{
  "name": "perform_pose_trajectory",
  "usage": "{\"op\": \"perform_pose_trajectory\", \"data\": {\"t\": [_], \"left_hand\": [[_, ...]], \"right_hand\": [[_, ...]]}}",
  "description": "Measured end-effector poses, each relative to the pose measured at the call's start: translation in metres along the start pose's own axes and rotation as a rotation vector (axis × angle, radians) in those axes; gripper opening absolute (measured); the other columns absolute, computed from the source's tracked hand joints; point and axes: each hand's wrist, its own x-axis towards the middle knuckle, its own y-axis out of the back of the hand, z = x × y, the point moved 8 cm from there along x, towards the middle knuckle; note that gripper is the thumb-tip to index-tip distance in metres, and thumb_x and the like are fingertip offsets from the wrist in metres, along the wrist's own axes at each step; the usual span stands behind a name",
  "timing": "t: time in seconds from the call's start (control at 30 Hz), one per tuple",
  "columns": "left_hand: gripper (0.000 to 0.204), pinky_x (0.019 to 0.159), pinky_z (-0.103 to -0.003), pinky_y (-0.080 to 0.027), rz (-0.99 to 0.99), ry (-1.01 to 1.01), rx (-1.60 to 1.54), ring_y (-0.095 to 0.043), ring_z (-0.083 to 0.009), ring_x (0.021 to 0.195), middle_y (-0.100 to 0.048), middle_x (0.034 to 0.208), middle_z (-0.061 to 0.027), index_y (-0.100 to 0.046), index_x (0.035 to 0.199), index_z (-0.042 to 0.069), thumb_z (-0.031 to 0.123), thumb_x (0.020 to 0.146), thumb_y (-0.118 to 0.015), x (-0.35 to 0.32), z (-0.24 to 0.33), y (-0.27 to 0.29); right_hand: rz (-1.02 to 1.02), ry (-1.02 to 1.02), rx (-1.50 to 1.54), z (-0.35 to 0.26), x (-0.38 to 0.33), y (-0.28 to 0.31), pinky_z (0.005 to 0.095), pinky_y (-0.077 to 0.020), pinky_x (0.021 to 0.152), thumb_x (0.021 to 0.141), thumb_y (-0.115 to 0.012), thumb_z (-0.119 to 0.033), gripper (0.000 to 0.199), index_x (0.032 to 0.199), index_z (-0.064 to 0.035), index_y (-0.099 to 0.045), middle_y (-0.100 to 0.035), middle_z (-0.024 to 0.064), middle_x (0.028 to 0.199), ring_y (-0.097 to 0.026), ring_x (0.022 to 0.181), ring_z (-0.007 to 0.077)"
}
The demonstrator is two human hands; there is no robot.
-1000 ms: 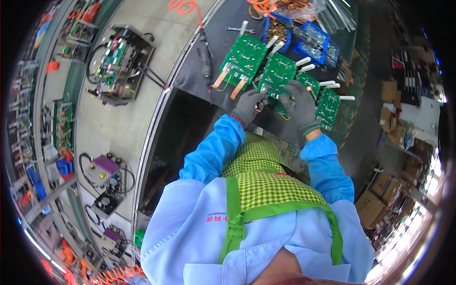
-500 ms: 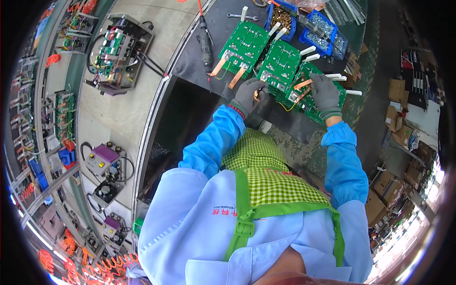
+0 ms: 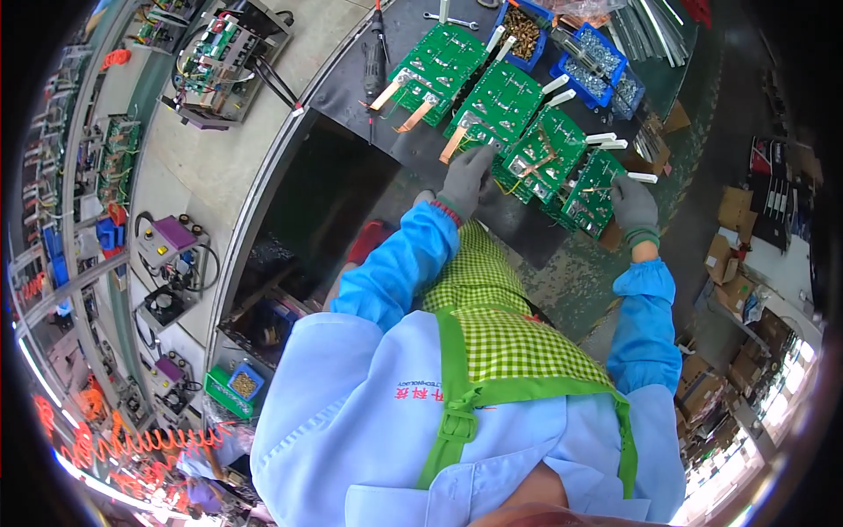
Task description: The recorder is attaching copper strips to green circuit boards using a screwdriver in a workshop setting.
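Four green circuit boards lie in a slanting row on the dark bench: a leftmost board [image 3: 442, 63], a second board [image 3: 499, 101], a third board [image 3: 546, 151] and a rightmost board [image 3: 594, 198]. Copper strips [image 3: 417, 114] stick out from the leftmost one, and another copper strip [image 3: 453, 144] from the second. Crossed copper pieces [image 3: 546, 158] lie on the third. My gloved left hand [image 3: 465, 182] is at the near edge of the second board, fingers together, their tips hidden. My gloved right hand [image 3: 634, 204] has curled fingers at the rightmost board's right edge; a thin piece shows beside them.
A power screwdriver [image 3: 374, 70] and a wrench [image 3: 450, 20] lie by the boards. Blue bins hold brass-coloured parts [image 3: 522, 35] and silvery fasteners [image 3: 593, 66]. White posts [image 3: 555, 84] stand along the boards. Metal strips [image 3: 650, 35] lie at the back right.
My right hand has moved right, off the third board's copper pieces to the rightmost board's edge. My left hand stays near the second board, where a copper strip now shows. The view has shifted slightly.
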Motion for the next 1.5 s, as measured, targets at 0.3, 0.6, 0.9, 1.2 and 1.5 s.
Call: {"op": "perform_pose_trajectory", "data": {"t": [0.3, 0.6, 0.9, 1.2, 1.5], "left_hand": [[0.017, 0.05, -0.024, -0.034, 0.28, -0.173, 0.009, -0.044, -0.0062, 0.055, -0.051, 0.065, 0.0029, -0.06, 0.083, 0.005, 0.022, 0.086, -0.062, 0.023, -0.018, -0.02], [0.021, 0.044, -0.022, -0.035, 0.225, -0.068, -0.283, -0.045, -0.008, 0.053, -0.048, 0.066, 0.0012, -0.055, 0.085, 0.008, 0.028, 0.088, -0.061, 0.015, -0.028, -0.003], [0.024, 0.05, -0.023, -0.036, 0.251, -0.17, 0.041, -0.046, -0.0076, 0.057, -0.052, 0.066, 0.0016, -0.059, 0.089, 0.004, 0.027, 0.09, -0.058, 0.031, -0.017, 0.007], [0.023, 0.051, -0.024, -0.036, 0.361, -0.301, 0.206, -0.047, -0.0071, 0.059, -0.053, 0.066, 0.0016, -0.062, 0.086, 0.001, 0.025, 0.088, -0.06, 0.03, 0.001, 0.021], [0.025, 0.051, -0.025, -0.035, 0.23, -0.197, 0.164, -0.045, -0.0072, 0.059, -0.053, 0.066, 0.0002, -0.061, 0.083, 0.0, 0.024, 0.089, -0.059, 0.031, 0.021, 0.044]], "right_hand": [[0.03, -0.057, 0.118, 0.049, -0.003, -0.028, 0.0446, -0.0479, 0.077, 0.083, -0.059, -0.028, 0.03, 0.11, -0.0149, -0.058, -0.061, 0.0125, 0.102, -0.059, 0.092, 0.0333], [0.231, 0.619, 0.246, -0.109, -0.025, 0.018, 0.0425, -0.0488, 0.078, 0.077, -0.064, -0.02, 0.038, 0.114, -0.0135, -0.055, -0.055, 0.0106, 0.109, -0.057, 0.093, 0.031], [0.241, 0.489, -0.045, -0.132, 0.016, -0.02, 0.0401, -0.051, 0.072, 0.079, -0.056, -0.014, 0.025, 0.104, -0.0156, -0.058, -0.057, 0.0085, 0.097, -0.058, 0.088, 0.0295], [0.347, 0.502, 0.018, -0.142, 0.01, -0.013, 0.038, -0.0501, 0.072, 0.076, -0.057, -0.012, 0.023, 0.098, -0.0149, -0.06, -0.058, 0.0061, 0.094, -0.057, 0.087, 0.0267], [0.319, 0.554, 0.04, -0.166, 0.019, -0.002, 0.0399, -0.0489, 0.073, 0.075, -0.056, -0.008, 0.027, 0.101, -0.0124, -0.058, -0.058, 0.0077, 0.097, -0.056, 0.088, 0.028]]}}
